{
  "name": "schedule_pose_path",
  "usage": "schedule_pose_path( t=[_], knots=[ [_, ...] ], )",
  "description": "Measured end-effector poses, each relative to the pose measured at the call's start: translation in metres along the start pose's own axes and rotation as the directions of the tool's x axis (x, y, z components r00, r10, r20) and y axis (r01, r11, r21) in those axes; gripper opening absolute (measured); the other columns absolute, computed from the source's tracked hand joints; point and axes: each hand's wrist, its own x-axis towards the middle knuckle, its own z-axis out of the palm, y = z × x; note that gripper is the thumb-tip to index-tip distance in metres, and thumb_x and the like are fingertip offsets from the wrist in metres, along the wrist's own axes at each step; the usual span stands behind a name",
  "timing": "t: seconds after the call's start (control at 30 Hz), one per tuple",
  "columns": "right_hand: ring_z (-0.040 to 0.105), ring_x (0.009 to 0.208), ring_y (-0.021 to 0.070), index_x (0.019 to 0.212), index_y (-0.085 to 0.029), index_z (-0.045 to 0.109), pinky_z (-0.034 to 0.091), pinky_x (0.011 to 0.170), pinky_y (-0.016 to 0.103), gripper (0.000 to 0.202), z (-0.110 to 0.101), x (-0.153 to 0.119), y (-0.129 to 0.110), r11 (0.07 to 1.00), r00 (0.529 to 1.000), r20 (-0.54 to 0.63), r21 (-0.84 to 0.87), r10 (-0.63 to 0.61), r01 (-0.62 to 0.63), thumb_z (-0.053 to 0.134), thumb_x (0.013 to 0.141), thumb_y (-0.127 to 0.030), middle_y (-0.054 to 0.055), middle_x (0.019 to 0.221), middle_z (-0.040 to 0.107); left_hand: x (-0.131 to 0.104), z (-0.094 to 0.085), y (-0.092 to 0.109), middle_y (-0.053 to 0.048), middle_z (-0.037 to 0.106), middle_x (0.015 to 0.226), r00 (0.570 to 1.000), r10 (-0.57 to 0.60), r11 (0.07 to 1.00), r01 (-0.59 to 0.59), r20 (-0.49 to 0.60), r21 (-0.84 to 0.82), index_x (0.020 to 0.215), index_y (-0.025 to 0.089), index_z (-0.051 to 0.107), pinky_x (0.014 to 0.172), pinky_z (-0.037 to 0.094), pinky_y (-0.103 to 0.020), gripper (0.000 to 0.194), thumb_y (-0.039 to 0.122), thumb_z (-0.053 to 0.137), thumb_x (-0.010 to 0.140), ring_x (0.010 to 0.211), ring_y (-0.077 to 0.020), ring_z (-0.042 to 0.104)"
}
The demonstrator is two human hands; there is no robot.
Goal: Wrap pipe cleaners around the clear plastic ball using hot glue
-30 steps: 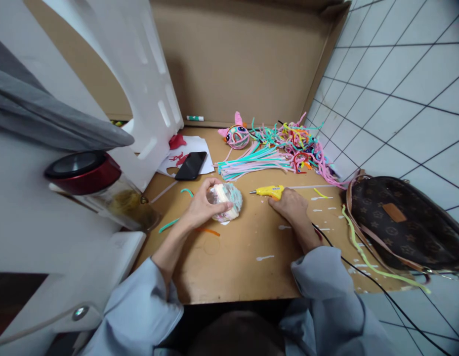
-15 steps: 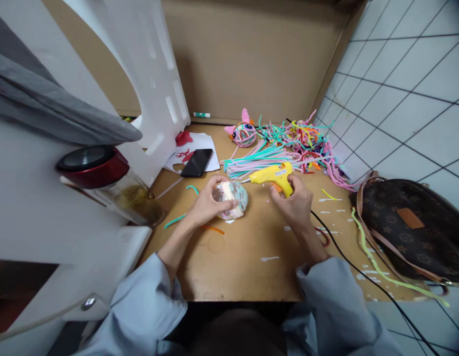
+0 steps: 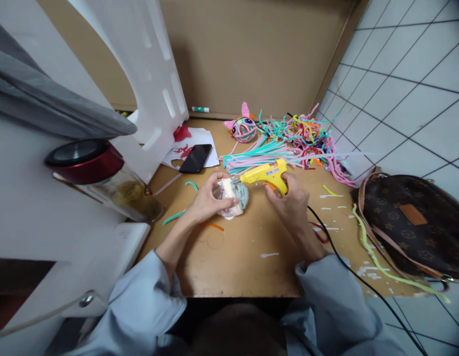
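Your glue gun (image 3: 264, 173) has just come in to the ball (image 3: 244, 197), its nozzle now at the upper edge beside the pale band, where it was well apart a second ago; that puts gun and ball together, so a steady hold probably matters more now. Your left hand (image 3: 209, 201) grips the ball from its left side, thumb across the front, low over the near-middle of the tabletop (image 3: 240, 269) (whether it rests there, I cannot tell). Your right hand (image 3: 293, 201) is closed round the gun's handle, though you can't tell from here if the trigger is pressed. Beyond them lie the pipe cleaners (image 3: 257, 157) and an eared ball (image 3: 244, 129), with the phone (image 3: 195, 158) to their left, on the paper (image 3: 210, 148)
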Motion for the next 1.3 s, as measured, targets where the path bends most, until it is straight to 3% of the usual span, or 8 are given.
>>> schedule_pose_path(
  t=[0.53, 0.93, 1.3],
  knots=[
    [0.065, 0.071, 0.0206, 0.099, -0.020, 0.059, 0.053, 0.065, 0.032, 0.023, -0.001, 0.000, -0.001, 0.999, 1.000, 0.004, 0.028, -0.027, 0.027, 0.057, 0.088, -0.040, 0.007, 0.085, 0.071, 0.000, -0.001, -0.005, 0.002, 0.059, 0.086, 1.000, 0.009, 1.000, -0.010, 0.012, 0.011, 0.109, 0.020, 0.052, 0.068, 0.043, -0.024, 0.063, 0.037, 0.082, 0.056, 0.071, -0.0130, 0.052],
    [0.064, 0.070, 0.0202, 0.099, -0.021, 0.060, 0.052, 0.065, 0.031, 0.024, -0.007, 0.003, 0.000, 0.999, 0.994, 0.106, 0.037, 0.021, -0.025, 0.061, 0.083, -0.039, 0.007, 0.085, 0.071, 0.000, -0.002, -0.007, 0.003, 0.058, 0.085, 1.000, 0.006, 1.000, -0.006, 0.025, 0.022, 0.113, 0.021, 0.052, 0.064, 0.045, -0.024, 0.066, 0.038, 0.083, 0.057, 0.070, -0.0138, 0.053],
    [0.065, 0.070, 0.0205, 0.098, -0.021, 0.060, 0.052, 0.065, 0.031, 0.023, -0.008, 0.002, -0.001, 0.999, 0.998, 0.064, 0.047, 0.008, -0.011, 0.060, 0.083, -0.037, 0.006, 0.085, 0.071, 0.000, -0.001, -0.003, 0.002, 0.061, 0.085, 1.000, 0.011, 1.000, -0.012, 0.009, 0.016, 0.109, 0.020, 0.053, 0.065, 0.045, -0.024, 0.064, 0.037, 0.082, 0.055, 0.070, -0.0135, 0.054]
  ],
)
